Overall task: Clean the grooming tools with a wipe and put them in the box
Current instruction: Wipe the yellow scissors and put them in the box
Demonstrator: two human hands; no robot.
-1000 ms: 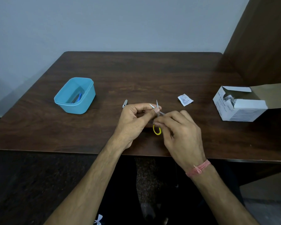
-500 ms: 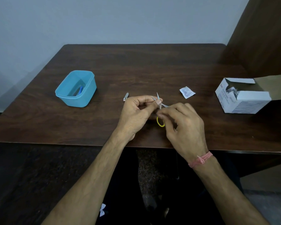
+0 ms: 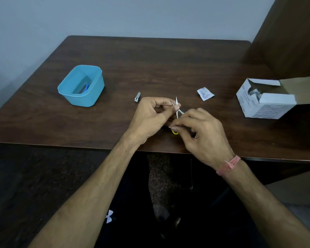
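Two bare hands meet over the near middle of the dark wooden tabletop (image 3: 150, 65), working a small pair of scissors (image 3: 177, 111) between them. The left hand (image 3: 150, 119) has its fingers curled, with thumb and fingertips pinching the metal blades near their crossing; the two pointed tips stick up and away just beyond that grip. The right hand (image 3: 202, 133) also has its fingers curled, closed around the lower part of the scissors, where a bit of yellow handle loop (image 3: 175, 132) shows under the fingertips. Whether a wipe is pressed between the fingers and the metal cannot be told. A pink thread band (image 3: 229, 164) circles the right wrist.

A small metal nail clipper (image 3: 137, 97) lies flat on the tabletop just beyond and to the left of the left hand, apart from it. Farther left stands an open light-blue plastic box (image 3: 70, 94), with something blue lying at its bottom. To the right of the hands, a small white printed sachet (image 3: 205, 93) lies flat, well apart from the scissors. At the far right edge sits a white cardboard carton (image 3: 268, 108) with its flaps open and some packets visible inside.
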